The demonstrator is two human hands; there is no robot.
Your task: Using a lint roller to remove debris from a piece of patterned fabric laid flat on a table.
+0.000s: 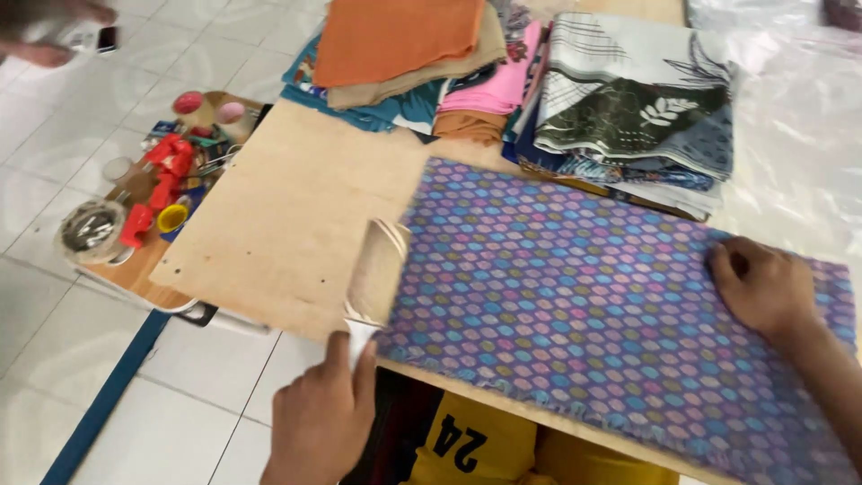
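Nearest you, at the bottom edge of the view, your left hand [321, 422] is closed around the handle end of a pale, flat paddle-shaped tool [377, 269]. The tool runs up and slightly to the right, away from your body, and its far end lies at the left edge of a folded purple cloth with a small multicoloured honeycomb print [611, 314].

The cloth lies flat on a bare plywood surface [287, 216]. Its long axis runs from upper left to lower right, and its near edge follows the front edge of the surface. The cloth lies to the right of your left hand, just beside it.

Your right hand [763, 283] rests palm down on the far right part of the cloth, fingers curled loosely, pressing rather than gripping.

Beyond the cloth sits a stack of folded fabrics [539, 81] in orange, tan, pink, teal and a green leaf print. To the left, lower down, a small round tray [144, 269] holds red plastic bits and a coil of wire. Another person's hand [49, 31] shows in the top left corner.
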